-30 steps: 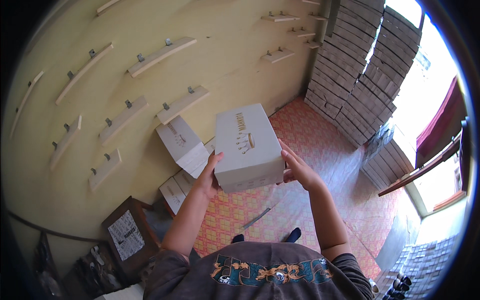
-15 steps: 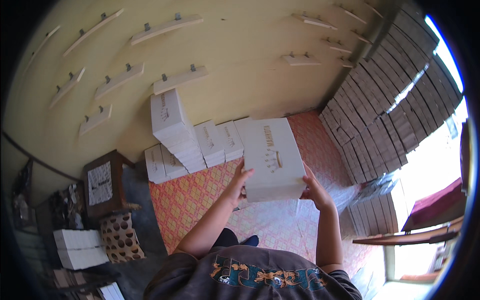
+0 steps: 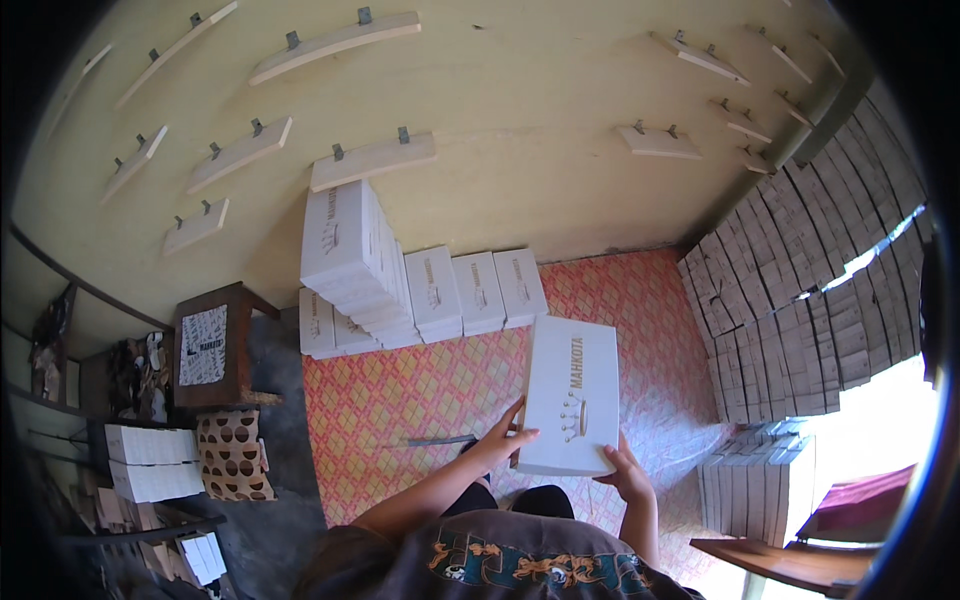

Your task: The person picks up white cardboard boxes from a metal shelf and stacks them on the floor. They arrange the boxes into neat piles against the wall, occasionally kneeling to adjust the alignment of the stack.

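A white cardboard box (image 3: pixel 572 390) with gold lettering and a crown print is held in front of my body above the patterned floor. My left hand (image 3: pixel 507 438) grips its lower left side, thumb over the edge. At its lower right corner my right hand (image 3: pixel 628 472) is closed, thumb on the top. The undersides of both hands are hidden by the box. Beyond it stand similar white boxes: a tall stack (image 3: pixel 340 235) against the wall and lower ones (image 3: pixel 520 285) in a row to its right.
Small wooden shelves (image 3: pixel 375 160) stick out from the wall. Tall stacks of pale boxes (image 3: pixel 790 290) rise at the right, with a lower stack (image 3: pixel 755 480) nearer me. A dark wooden table (image 3: pixel 225 345) and a dotted cushion (image 3: pixel 235 455) are at the left. A thin dark strip (image 3: pixel 435 441) lies on the floor.
The box in my hands has moved lower, closer to my body and slightly right. My view has shifted, so the low row of boxes behind it now shows.
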`<action>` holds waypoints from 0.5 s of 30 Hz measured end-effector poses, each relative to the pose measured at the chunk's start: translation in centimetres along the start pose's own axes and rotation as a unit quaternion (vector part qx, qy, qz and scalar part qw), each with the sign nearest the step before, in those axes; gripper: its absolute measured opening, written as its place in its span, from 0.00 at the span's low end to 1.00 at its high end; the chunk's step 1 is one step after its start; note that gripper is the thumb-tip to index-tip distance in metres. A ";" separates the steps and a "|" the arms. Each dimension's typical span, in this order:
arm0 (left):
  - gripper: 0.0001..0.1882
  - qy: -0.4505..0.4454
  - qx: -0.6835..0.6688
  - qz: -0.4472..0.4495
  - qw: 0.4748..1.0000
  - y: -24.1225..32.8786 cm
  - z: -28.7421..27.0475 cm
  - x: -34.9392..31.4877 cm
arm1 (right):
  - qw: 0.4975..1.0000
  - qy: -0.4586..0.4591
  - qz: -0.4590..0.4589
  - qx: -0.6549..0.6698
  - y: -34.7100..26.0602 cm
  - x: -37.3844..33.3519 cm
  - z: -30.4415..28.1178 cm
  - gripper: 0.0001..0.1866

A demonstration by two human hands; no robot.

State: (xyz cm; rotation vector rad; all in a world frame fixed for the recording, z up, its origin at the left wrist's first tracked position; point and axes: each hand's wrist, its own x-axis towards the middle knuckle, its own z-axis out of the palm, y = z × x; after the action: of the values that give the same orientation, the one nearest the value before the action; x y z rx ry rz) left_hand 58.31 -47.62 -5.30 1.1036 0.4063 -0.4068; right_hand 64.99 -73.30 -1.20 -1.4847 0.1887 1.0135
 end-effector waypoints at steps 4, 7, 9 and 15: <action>0.44 0.031 -0.016 0.002 0.999 -1.2 0.4 2.0 | 0.998 0.005 0.056 0.007 -0.6 2.5 -2.1 0.43; 0.44 0.062 -0.030 0.001 0.998 -3.7 0.4 4.1 | 0.996 -0.050 0.075 0.008 0.7 5.5 -4.4 0.45; 0.44 0.083 -0.036 0.003 0.996 -5.7 0.3 5.5 | 0.993 -0.082 0.081 0.005 1.1 7.7 -5.4 0.44; 0.45 0.131 -0.059 0.000 0.990 -13.9 -0.4 10.8 | 0.986 -0.146 0.079 0.029 7.5 15.7 -10.4 0.42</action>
State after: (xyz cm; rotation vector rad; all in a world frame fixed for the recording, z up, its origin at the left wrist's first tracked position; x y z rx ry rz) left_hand 60.46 -54.00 -21.63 1.0451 0.6529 -0.2342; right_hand 74.39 -77.15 -18.80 -1.2665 0.1255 1.3307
